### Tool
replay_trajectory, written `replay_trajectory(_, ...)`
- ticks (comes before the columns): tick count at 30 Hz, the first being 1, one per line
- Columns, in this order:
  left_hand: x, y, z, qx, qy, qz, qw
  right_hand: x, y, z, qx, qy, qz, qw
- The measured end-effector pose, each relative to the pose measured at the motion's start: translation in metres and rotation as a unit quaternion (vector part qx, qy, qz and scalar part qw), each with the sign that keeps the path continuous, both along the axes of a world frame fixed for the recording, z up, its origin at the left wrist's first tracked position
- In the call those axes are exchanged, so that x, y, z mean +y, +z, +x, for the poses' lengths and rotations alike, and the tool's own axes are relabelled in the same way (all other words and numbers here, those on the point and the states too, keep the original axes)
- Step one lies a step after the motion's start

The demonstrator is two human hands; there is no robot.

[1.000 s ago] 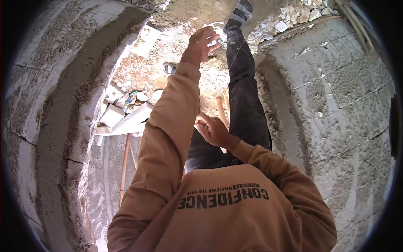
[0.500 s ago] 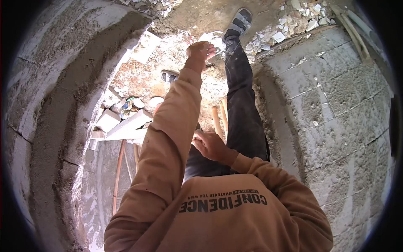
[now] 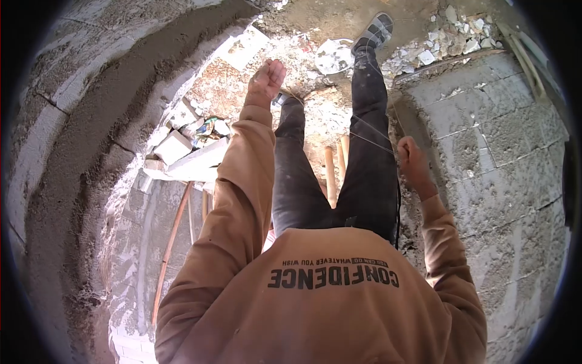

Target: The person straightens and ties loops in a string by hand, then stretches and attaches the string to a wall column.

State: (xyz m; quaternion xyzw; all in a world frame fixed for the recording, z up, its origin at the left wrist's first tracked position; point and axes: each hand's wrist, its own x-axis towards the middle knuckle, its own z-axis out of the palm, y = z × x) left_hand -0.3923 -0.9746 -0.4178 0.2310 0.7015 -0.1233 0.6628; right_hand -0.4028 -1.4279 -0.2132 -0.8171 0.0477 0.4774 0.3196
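the right hand (image 3: 414, 162) is out right of centre, fingers curled nearly closed, seemingly on a thin, straight string (image 3: 371, 131) slanting over the dusty black trousers (image 3: 373, 176). at upper centre, the left hand (image 3: 267, 80) is raised, fingers loosely bent; i can't tell if it holds anything. around them are smooth, round wooden poles (image 3: 330, 176), jagged pale rubble (image 3: 426, 57) and a rough, mortar-smeared block wall (image 3: 512, 130).
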Motion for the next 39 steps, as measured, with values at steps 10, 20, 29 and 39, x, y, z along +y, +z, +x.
replay_trajectory(10, -0.006, -0.005, -0.006, -0.109, -0.124, -0.038, 0.986, 0.036, 0.040, -0.018, 0.062, -0.086, 0.107, 0.989)
replay_trajectory(20, -0.024, -0.024, 0.049, -0.100, 0.009, 0.025, 0.995, 0.089, 0.082, -0.037, 0.111, 0.067, 0.186, 0.974)
replay_trajectory(29, 0.055, 0.006, 0.002, -0.016, 0.031, -0.094, 0.995, 0.038, -0.004, 0.018, -0.156, -0.053, -0.079, 0.983)
replay_trajectory(39, 0.044, 0.073, -0.012, 0.050, -0.189, 0.023, 0.980, -0.018, -0.013, 0.009, 0.144, -0.468, -0.049, 0.870)
